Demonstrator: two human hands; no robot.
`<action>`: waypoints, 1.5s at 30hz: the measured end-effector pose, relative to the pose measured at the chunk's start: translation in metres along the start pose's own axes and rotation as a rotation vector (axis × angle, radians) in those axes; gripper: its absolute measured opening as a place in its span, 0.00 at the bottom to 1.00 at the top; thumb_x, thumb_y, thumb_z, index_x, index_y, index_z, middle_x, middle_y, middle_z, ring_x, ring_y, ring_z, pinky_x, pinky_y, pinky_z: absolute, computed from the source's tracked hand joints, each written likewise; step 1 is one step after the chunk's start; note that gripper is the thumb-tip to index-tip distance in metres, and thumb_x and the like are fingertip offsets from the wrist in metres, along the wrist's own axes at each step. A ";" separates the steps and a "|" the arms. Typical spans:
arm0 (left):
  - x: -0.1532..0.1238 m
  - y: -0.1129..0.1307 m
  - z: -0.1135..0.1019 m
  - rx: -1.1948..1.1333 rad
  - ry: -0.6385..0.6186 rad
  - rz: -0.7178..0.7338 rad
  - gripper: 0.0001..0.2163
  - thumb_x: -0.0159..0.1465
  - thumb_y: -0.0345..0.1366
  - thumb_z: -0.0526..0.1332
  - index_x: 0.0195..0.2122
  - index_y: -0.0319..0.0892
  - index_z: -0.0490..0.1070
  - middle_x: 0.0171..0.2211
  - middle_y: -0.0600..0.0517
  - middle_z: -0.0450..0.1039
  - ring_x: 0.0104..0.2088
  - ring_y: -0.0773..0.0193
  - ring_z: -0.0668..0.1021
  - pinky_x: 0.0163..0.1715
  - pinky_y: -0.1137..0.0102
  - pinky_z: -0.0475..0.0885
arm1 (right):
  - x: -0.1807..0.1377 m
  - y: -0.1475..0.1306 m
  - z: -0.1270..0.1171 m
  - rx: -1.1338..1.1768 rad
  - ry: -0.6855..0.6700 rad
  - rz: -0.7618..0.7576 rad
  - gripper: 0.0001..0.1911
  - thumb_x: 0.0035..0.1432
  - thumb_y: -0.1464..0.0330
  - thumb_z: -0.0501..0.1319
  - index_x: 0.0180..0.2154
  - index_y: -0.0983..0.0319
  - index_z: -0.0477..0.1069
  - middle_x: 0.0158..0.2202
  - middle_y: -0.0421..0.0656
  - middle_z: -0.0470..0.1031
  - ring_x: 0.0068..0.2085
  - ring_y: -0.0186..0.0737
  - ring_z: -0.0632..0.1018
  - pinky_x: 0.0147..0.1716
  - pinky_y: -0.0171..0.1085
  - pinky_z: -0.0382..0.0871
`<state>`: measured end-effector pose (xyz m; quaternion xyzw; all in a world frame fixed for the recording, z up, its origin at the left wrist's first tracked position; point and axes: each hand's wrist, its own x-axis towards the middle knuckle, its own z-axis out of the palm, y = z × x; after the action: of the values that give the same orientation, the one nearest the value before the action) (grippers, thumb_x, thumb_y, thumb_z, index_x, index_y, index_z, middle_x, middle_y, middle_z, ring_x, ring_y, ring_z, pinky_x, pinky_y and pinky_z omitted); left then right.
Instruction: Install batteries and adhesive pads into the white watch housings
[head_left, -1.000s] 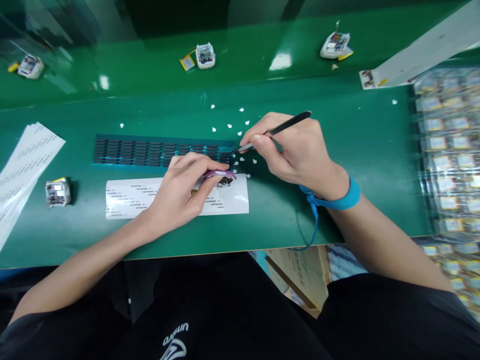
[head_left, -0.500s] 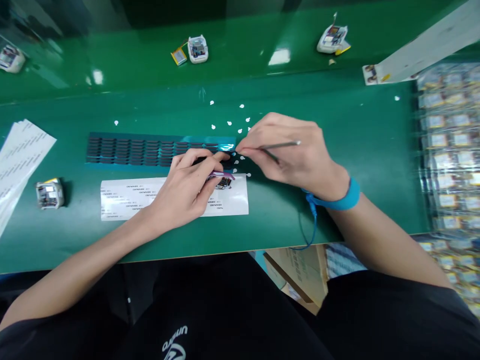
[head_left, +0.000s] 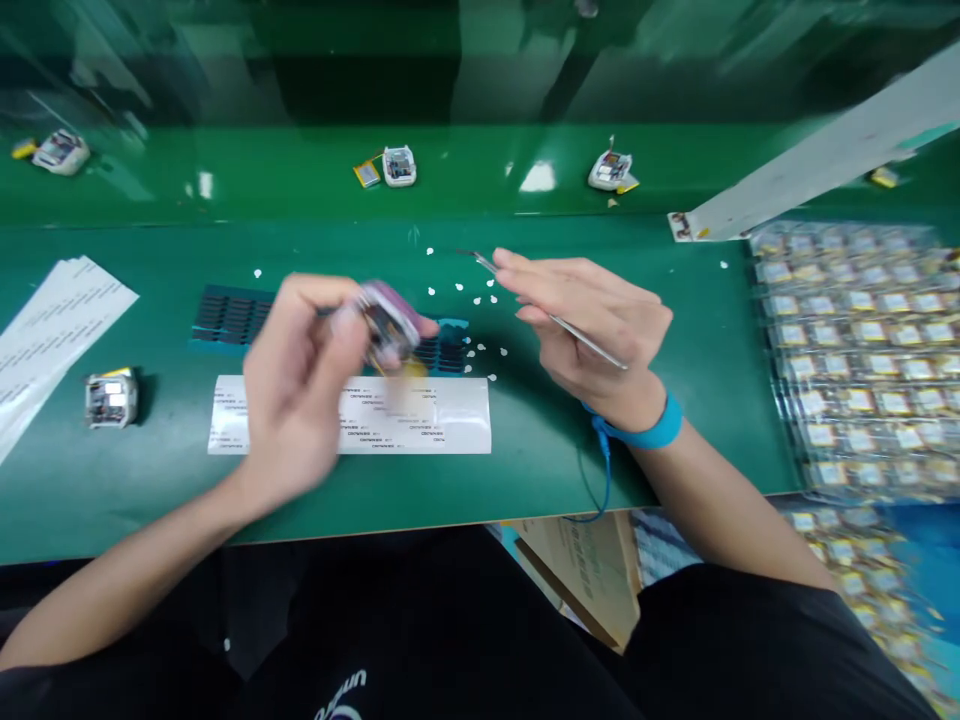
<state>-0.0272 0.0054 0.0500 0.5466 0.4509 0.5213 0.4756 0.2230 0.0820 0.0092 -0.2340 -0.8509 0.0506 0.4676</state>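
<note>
My left hand [head_left: 300,390] is closed around a small purple-and-white device casing [head_left: 390,322], raised above the work surface and blurred. Circuit parts show in its open side, and a smeared yellow piece hangs below it. In my right hand [head_left: 592,330] is a pair of metal tweezers [head_left: 589,342], pointing left; a thin dark sliver [head_left: 465,252] seems to be at their tips. Beneath the left hand lies a blue-backed sheet of black adhesive strips [head_left: 232,315], partly hidden. A white printed backing sheet [head_left: 457,415] is nearer me. Small white round tabs [head_left: 459,287] lie scattered between the hands.
White casings with exposed boards stand at the left [head_left: 111,398] and on the back ledge [head_left: 399,167]. Printed sheets [head_left: 67,320] lie far left. Clear trays of batteries [head_left: 859,350] fill the right side. A white upright [head_left: 817,140] leans there. A blue wrist-strap cord [head_left: 606,470] hangs over the front edge.
My left hand has lifted the device off the backing sheet and turned it. My right hand has drawn away from the strip sheet with the tweezers. The view has tilted upward.
</note>
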 end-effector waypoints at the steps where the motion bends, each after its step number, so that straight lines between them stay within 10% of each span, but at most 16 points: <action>1: 0.006 0.000 -0.004 -0.109 0.106 -0.190 0.06 0.73 0.31 0.56 0.39 0.47 0.70 0.41 0.49 0.85 0.32 0.62 0.81 0.35 0.63 0.76 | 0.000 -0.003 -0.001 0.002 0.023 -0.001 0.22 0.74 0.71 0.60 0.65 0.47 0.72 0.53 0.41 0.83 0.52 0.46 0.85 0.46 0.45 0.83; 5: 0.027 -0.016 -0.013 -0.337 0.178 -0.595 0.05 0.68 0.29 0.59 0.39 0.41 0.75 0.43 0.44 0.85 0.26 0.67 0.74 0.26 0.69 0.70 | 0.001 -0.022 -0.011 -0.072 -0.021 -0.022 0.20 0.75 0.67 0.61 0.64 0.47 0.72 0.56 0.41 0.81 0.50 0.47 0.86 0.43 0.43 0.87; 12: 0.013 -0.020 0.004 -0.284 0.253 -0.375 0.07 0.57 0.30 0.73 0.28 0.41 0.75 0.27 0.56 0.75 0.23 0.73 0.73 0.23 0.75 0.72 | 0.006 -0.049 -0.023 -0.129 -0.344 -0.298 0.11 0.74 0.69 0.63 0.55 0.64 0.77 0.56 0.50 0.79 0.53 0.44 0.85 0.47 0.38 0.85; 19: 0.006 -0.017 0.011 -0.321 0.235 -0.369 0.14 0.57 0.30 0.72 0.24 0.42 0.66 0.29 0.56 0.77 0.25 0.67 0.82 0.29 0.70 0.83 | 0.005 -0.048 -0.014 -0.187 -0.351 -0.375 0.09 0.74 0.68 0.63 0.53 0.60 0.79 0.55 0.45 0.82 0.50 0.41 0.85 0.42 0.34 0.85; 45: 0.000 -0.021 0.012 -0.087 0.189 -0.304 0.12 0.57 0.31 0.72 0.24 0.42 0.69 0.26 0.57 0.78 0.23 0.67 0.82 0.26 0.73 0.82 | 0.003 -0.046 -0.010 0.056 -0.417 -0.192 0.11 0.74 0.73 0.62 0.55 0.68 0.75 0.53 0.50 0.82 0.49 0.45 0.85 0.44 0.43 0.85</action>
<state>-0.0153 0.0078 0.0288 0.3995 0.5480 0.5114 0.5278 0.2137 0.0412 0.0318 -0.1235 -0.9456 0.0770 0.2909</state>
